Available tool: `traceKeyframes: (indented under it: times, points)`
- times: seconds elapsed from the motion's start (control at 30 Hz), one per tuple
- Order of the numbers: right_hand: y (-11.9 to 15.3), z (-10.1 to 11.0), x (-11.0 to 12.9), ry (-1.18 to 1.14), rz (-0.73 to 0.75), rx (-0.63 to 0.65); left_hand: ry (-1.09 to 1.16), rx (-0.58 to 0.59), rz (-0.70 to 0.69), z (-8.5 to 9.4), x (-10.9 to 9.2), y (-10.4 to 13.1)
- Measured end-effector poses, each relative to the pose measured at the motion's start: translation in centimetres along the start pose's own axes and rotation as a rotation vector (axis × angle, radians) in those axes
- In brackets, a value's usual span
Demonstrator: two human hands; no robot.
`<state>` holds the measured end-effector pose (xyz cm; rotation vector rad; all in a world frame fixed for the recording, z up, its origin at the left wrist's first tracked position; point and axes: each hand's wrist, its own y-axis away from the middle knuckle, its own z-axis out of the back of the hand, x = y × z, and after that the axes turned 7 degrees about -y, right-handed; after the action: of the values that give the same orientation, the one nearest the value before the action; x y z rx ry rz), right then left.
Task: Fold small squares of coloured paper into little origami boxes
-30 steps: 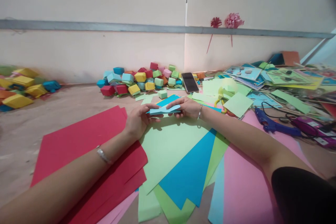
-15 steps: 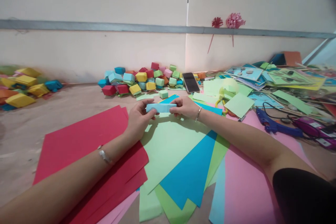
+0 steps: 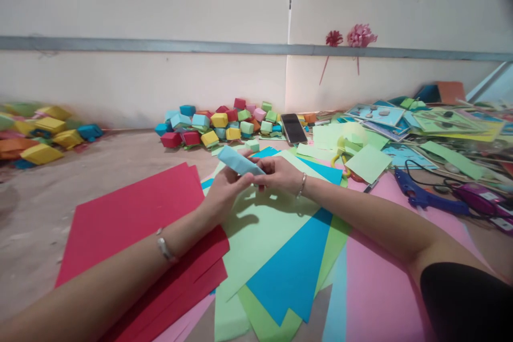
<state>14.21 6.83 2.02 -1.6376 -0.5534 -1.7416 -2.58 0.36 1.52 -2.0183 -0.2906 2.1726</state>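
Observation:
A folded strip of light blue paper [image 3: 238, 161] is held tilted above the sheets, its left end higher than its right. My left hand [image 3: 227, 187] grips it from below and the left, thumb along its lower edge. My right hand [image 3: 279, 173] pinches its right end between thumb and fingers. Beneath both hands lies a pale green paper sheet [image 3: 256, 246], overlapped by a bright blue sheet [image 3: 292, 272]. Red paper sheets [image 3: 136, 219] are stacked under my left forearm. Pink paper [image 3: 380, 278] lies beneath my right arm.
Small folded paper boxes [image 3: 218, 123] in several colours are piled by the wall, with more yellow boxes [image 3: 50, 125] at the far left. A phone [image 3: 294, 129] lies behind my hands. To the right are yellow-handled scissors [image 3: 340, 155], a blue glue gun [image 3: 428, 195] and decorated cards [image 3: 377, 114].
The blue paper strip has gone from level to tilted, its right end lowered. My hands have come closer together, and the view has shifted slightly.

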Motion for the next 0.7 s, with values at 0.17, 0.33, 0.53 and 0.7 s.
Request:
traceKeyframes:
  times: [0.17,0.33,0.53,0.7]
  points:
    - [0.2,-0.3,-0.3,0.530,0.212,-0.191,-0.315,-0.037,-0.215,-0.1,-0.4,0.6]
    - [1.0,-0.2,1.2,0.766,0.701,-0.495,-0.617,-0.153,-0.306,0.8,0.5,-0.4]
    - [1.7,-1.1,2.4,0.917,0.864,-0.359,-0.776,-0.086,-0.416,1.1,1.7,-0.9]
    - [0.8,-0.2,2.1,0.854,0.992,-0.294,-0.789,0.007,-0.459,1.0,1.3,-0.2]
